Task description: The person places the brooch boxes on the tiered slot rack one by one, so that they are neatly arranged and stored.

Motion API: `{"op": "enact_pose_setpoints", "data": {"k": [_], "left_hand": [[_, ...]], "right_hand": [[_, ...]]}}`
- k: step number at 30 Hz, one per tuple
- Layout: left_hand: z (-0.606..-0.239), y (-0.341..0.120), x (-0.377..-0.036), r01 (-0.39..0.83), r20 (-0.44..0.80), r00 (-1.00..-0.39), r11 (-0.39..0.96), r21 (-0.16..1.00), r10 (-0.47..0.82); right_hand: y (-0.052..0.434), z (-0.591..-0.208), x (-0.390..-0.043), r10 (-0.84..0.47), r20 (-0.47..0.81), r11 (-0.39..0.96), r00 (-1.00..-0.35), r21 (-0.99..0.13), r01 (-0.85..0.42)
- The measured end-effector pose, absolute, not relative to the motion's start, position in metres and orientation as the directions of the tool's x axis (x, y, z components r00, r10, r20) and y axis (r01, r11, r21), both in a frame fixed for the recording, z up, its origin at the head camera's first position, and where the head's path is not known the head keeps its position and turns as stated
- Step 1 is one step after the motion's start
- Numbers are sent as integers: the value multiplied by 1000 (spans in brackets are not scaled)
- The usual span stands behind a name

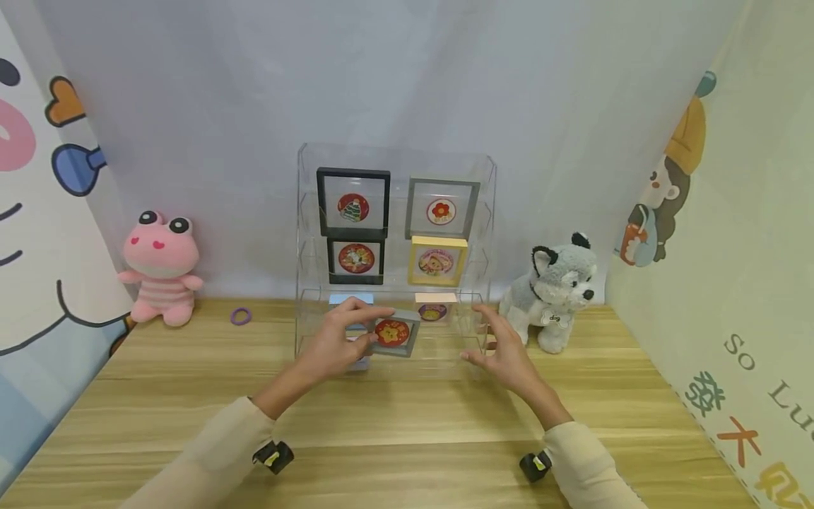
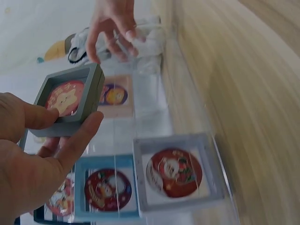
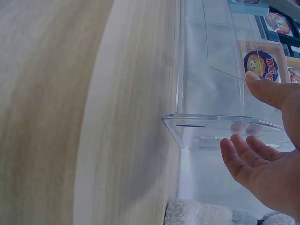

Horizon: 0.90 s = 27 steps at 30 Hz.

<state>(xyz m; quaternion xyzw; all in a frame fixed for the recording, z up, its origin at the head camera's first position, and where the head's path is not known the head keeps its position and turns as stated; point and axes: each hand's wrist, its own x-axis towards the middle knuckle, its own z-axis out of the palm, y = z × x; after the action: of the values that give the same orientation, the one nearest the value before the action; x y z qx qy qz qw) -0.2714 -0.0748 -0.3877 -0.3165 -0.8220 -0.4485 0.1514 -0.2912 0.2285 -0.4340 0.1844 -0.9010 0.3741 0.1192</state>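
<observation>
- I take the clear display rack (image 1: 394,233) as my landmark: it stands at the back middle of the worktop (image 1: 407,424), stepped in tiers so each framed badge leans face-out toward me.
- Left of the rack sits a pink frog plush (image 1: 162,268), right of it a grey husky plush (image 1: 559,286); both are well apart from the hands and look like dressing only.
- My left hand (image 1: 337,343) is at the rack's lowest tier, its grip closed on a grey frame (image 1: 396,332) with a red-and-yellow badge, thumb on the face and fingers beneath, so the picture stays outward.
- My right hand (image 1: 502,346) hovers just beside the rack's right front corner, fingers relaxed and spread, holding nothing; I judge it steadies the rack.
- The left wrist view adds what the head view hides: a white frame (image 2: 180,172) and a blue frame (image 2: 105,187) lying in the tier below the held one.
- The right wrist view shows the fingertips (image 3: 253,77) close to the clear wall; I cannot tell whether they touch.
- A small purple ring (image 1: 240,315) lies left of the rack.
</observation>
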Motion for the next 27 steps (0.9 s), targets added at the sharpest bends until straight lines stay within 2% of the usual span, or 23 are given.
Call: {"op": "enact_pose_setpoints", "data": {"k": [10,19,27], "left_hand": [[-404,-38,-274,661,542,-749,492,566,382],[-426,-23,-280,660,562,-745,521,542,359],[-439,-13,-283,637,512,-767,557,534,387]], "right_hand": [[228,-433,-292,-236,360,651,-902,-631,-423],[227,-435,-293,-233,333,659,-914,-637,-400],[227,-435,-292,-237,349,652,-907,-634,-415]]}}
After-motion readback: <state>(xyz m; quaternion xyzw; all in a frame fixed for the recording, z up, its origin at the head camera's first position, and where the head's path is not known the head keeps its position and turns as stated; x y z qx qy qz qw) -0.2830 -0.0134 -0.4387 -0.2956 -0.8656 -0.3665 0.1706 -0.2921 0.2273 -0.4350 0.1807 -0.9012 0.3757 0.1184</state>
